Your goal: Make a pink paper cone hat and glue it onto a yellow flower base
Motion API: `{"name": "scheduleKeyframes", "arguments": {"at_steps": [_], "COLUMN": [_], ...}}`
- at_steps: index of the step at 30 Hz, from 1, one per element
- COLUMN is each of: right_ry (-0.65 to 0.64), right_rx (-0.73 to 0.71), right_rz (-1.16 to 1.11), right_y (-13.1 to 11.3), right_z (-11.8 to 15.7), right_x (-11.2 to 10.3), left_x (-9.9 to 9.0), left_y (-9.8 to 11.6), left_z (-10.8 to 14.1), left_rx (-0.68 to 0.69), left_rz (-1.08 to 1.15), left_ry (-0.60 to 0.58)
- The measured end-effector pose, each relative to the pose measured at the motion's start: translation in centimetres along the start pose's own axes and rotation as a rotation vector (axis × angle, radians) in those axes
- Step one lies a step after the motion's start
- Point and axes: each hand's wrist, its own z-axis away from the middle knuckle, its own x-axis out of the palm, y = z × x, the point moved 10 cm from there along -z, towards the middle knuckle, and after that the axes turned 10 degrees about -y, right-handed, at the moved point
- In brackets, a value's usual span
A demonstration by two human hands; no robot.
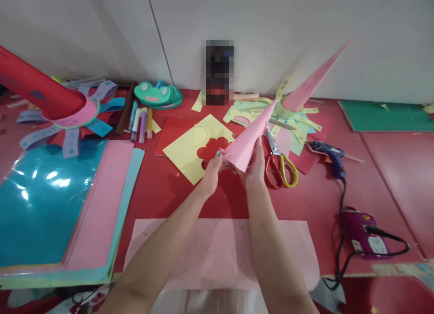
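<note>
A pink paper cone [249,140] is held above the red table, its tip pointing up and to the right. My left hand [213,171] grips the cone's wide lower edge from the left, thumb on top. Around the cone's right side and underside wraps my right hand [256,164]; some of its fingers are hidden behind the paper. Under and beyond the hands lie a red flower-shaped cutout [212,149] and a yellow sheet [183,153]. Scissors with one red and one yellow handle [289,170] rest just right of my right hand.
Blue, pink and green sheets [44,201] lie at left, below a red paper tube [44,85]. Markers [143,124] and green frog cutouts [158,96] sit behind. Another pink cone [312,85] stands back right. A glue gun [334,158] has a cord to a purple box [364,232].
</note>
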Motion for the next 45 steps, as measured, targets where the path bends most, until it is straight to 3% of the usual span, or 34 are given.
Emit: {"name": "scheduleKeyframes", "arguments": {"at_steps": [6, 13, 17, 20, 24, 29, 34, 45], "right_ry": [-0.021, -0.012, 0.021, 0.066, 0.004, -0.086, -0.155, -0.135], "right_rx": [0.052, -0.023, -0.013, -0.035, -0.048, -0.039, -0.029, -0.053], "right_rz": [-0.029, -0.072, -0.057, -0.032, 0.022, 0.099, 0.137, 0.148], "right_y": [0.4, -0.1, 0.1, 0.0, -0.1, -0.1, 0.3, 0.1], "right_z": [0.0, 0.0, -0.1, -0.1, -0.3, -0.2, 0.0, 0.1], "right_x": [0.3, 0.1, 0.0, -0.4, 0.2, 1.1, 1.9, 2.0], "left_x": [-1.1, -1.5, -2.0, -2.2, -2.4, -2.8, -4.5, -4.7], "left_y": [-0.3, -1.0, -0.9, -0.3, 1.2, 2.9, 3.5, 2.8], "left_z": [-0.4, -0.5, -0.2, -0.1, 0.4, 1.3, 2.4, 2.0], "left_rx": [0.013, -0.065, -0.028, 0.032, 0.089, 0.102, 0.114, 0.144], "left_rz": [0.159, 0.223, 0.224, 0.145, -0.080, -0.306, -0.352, -0.191], "left_ry": [0.056, 0.149, 0.171, 0.176, 0.246, 0.397, 0.576, 0.525]}}
